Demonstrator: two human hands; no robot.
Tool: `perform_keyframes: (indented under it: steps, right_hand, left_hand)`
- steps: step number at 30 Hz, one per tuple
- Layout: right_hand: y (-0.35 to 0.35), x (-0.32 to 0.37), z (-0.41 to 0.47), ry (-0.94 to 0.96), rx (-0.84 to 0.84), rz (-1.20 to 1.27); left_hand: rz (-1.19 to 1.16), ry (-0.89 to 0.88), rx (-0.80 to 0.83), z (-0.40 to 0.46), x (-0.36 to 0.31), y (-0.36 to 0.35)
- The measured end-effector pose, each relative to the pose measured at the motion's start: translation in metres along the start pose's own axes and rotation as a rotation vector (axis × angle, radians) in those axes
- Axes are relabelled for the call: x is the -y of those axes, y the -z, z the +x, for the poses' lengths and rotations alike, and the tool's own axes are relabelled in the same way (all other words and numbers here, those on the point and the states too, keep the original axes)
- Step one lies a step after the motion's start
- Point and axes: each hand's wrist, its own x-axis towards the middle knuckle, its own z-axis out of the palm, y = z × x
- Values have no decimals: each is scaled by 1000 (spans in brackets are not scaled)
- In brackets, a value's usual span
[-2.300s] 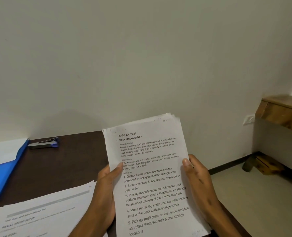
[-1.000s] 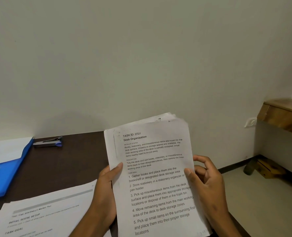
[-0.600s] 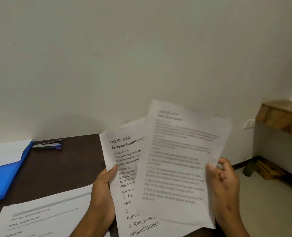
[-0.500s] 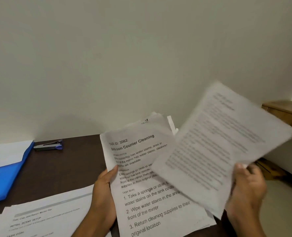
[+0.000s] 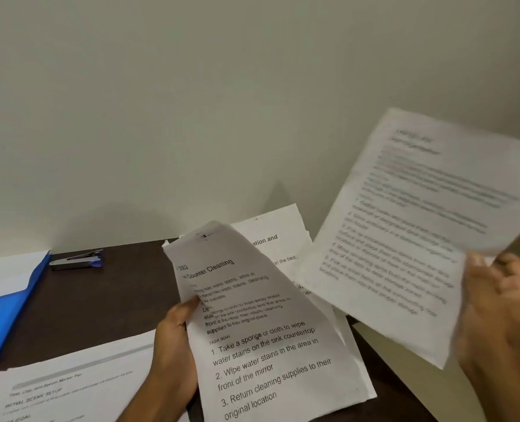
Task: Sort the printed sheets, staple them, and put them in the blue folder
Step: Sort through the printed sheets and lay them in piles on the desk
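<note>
So the top page, the Desk Organization one, has just come off the stack. A second ago it sat on top of the bundle in both hands; now the right hand [image 5: 496, 303] pinches that loose sheet [image 5: 405, 226] by its lower right edge and swings it out to the right, past the table's right edge, blurred with motion. The left hand [image 5: 176, 345] grips the rest of the stack [image 5: 268, 330] by its left edge, thumb on the front, above the table's near right corner. The Bathroom Counter Cleaning page is now on top, curling forward, and another page fans out behind it.

Looks to me like sorting is still underway, one page at a time. Nothing's stapled yet: the stapler [image 5: 76, 261] sits untouched at the far edge of the table [image 5: 100, 300], just beside the blue folder [image 5: 6, 312] that lies open at the left edge. Another pile of printed sheets [image 5: 70, 385] lies at the near left edge, so my guess is the loose page goes to a pile somewhere, though I can't tell which.
</note>
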Motion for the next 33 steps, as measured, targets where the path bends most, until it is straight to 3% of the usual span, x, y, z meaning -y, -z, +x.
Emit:
perform_keyframes:
  steps: [3, 7, 12, 18, 33]
  right_hand:
    - [-34, 16, -15, 24, 150, -125]
    - [-54, 9, -27, 83, 376, -275]
    - [-83, -4, -58, 23, 693, -353]
    - [-90, -22, -73, 64, 643, -358]
    - [-89, -21, -73, -69, 617, -228]
  left_hand:
    - [19, -5, 94, 9, 1, 9]
    - [27, 21, 84, 16, 4, 12]
    - [31, 35, 46, 19, 3, 13]
    - [-15, 7, 25, 21, 5, 16]
    - [-28, -1, 5, 28, 9, 22]
